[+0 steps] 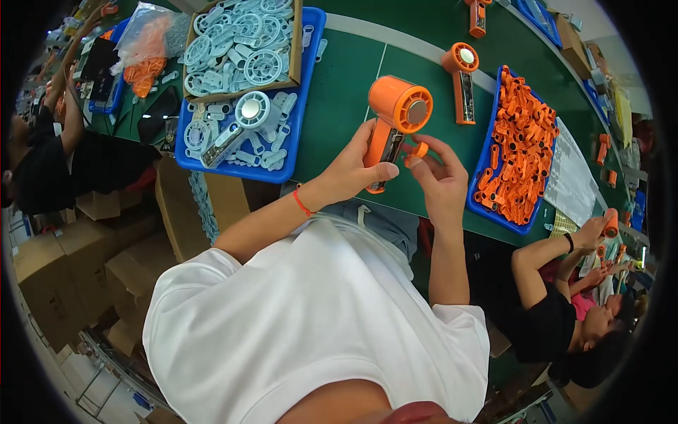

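Note:
My left hand (357, 164) is closed round the handle of an orange handheld fan (397, 104), its round head up and tilted right. The open side of the handle shows the circuit board inside. Between the fingertips of my right hand (443, 173) is a small orange plastic part (418, 151) with a ring-like end, close beside the fan's handle. Part of it is hidden by the fingers. Further off on the green table (346, 78) lies another orange fan (462, 78), its handle also uncovered.
Right: a blue tray (474, 201) of small orange parts (519, 141). Left: a blue tray (300, 106) holds pale blue parts, a pale blue fan (248, 116) and a cardboard box (294, 49) of rings. Another orange fan (478, 20) lies beyond. Co-workers sit on both sides; cardboard boxes (56, 268) stand lower left.

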Demonstrator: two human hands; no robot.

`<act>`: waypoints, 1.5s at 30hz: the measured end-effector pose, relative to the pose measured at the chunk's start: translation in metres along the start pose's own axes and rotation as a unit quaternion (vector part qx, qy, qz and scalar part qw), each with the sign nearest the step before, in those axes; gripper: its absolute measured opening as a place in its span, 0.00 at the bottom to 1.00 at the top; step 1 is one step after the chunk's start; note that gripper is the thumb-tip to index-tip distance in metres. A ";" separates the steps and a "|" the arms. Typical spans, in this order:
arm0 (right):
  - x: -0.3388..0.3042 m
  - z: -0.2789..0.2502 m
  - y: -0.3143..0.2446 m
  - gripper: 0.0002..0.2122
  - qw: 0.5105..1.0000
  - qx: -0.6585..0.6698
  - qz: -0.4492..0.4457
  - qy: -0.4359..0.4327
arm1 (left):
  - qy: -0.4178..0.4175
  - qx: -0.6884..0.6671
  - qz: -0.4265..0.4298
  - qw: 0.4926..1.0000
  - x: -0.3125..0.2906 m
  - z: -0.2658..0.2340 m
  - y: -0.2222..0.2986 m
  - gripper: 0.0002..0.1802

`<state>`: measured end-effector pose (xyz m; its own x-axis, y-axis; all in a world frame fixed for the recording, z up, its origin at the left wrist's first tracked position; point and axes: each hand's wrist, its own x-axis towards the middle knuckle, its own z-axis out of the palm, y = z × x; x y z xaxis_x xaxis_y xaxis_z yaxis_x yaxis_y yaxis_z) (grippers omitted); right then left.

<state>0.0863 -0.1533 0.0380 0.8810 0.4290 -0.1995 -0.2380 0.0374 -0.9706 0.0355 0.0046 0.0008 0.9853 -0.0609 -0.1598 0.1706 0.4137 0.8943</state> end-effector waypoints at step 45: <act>0.007 -0.008 0.056 0.36 0.989 0.103 0.107 -0.016 | -0.024 0.288 -0.026 0.957 0.007 0.009 0.002 0.35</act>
<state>0.0827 -0.1552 -0.0188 0.7885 0.4758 -0.3896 -0.4987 0.1239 -0.8579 0.0427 -0.0033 0.0055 0.9726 -0.1145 -0.2024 0.1832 -0.1590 0.9701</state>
